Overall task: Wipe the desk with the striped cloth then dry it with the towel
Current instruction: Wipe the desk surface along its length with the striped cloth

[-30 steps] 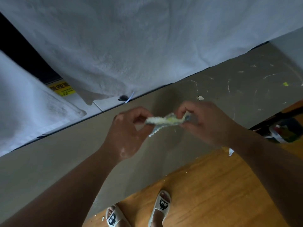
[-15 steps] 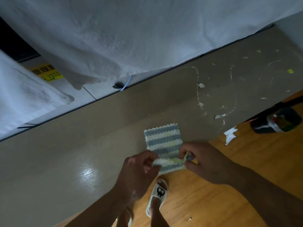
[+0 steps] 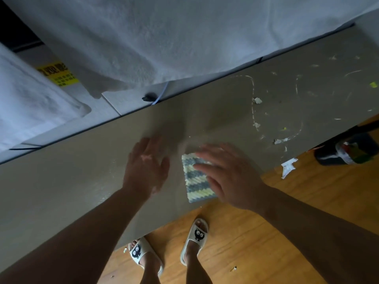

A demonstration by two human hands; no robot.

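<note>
Left hand has dropped its pinch: open, empty, over the table. Striped cloth now flat near front edge; right hand open, fingers flat on it. Smears further right untouched, so wiping looks ready to start.
</note>
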